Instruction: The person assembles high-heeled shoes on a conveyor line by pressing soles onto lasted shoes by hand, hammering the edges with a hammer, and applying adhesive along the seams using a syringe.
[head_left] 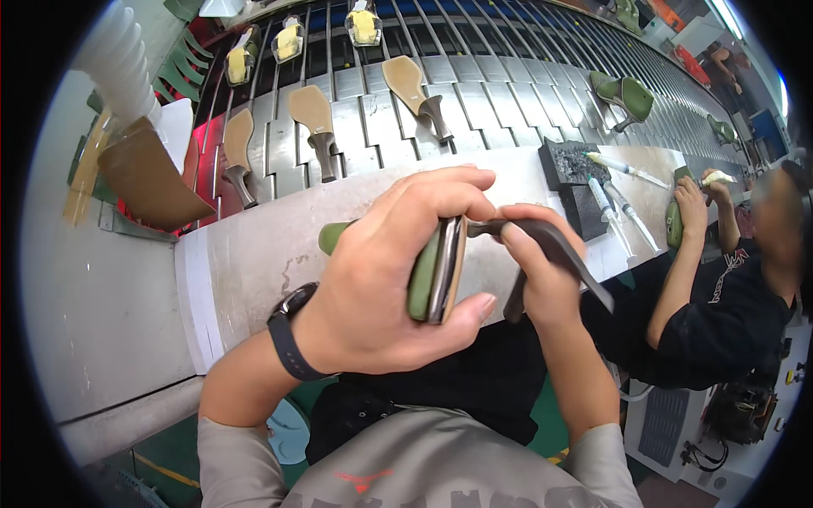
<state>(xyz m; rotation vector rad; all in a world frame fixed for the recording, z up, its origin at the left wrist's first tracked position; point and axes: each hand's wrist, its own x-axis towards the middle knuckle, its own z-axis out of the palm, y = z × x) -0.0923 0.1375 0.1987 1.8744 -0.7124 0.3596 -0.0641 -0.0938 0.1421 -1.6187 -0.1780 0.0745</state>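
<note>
My left hand wraps round a green shoe, held on edge above the worktable. A thin sole with a dark rim and a tan face lies along the shoe, at my left palm. A dark brown heel piece runs from the sole toward the right. My right hand is closed round this heel, thumb on its near side. A green tip of the shoe sticks out left of my left hand. Much of the shoe is hidden by my fingers.
Beyond the worktable, a slatted conveyor carries tan soles with brown heels, shoes with yellow bottoms and green shoes. Syringes lie by a black block. At right, a co-worker's hand holds a green shoe.
</note>
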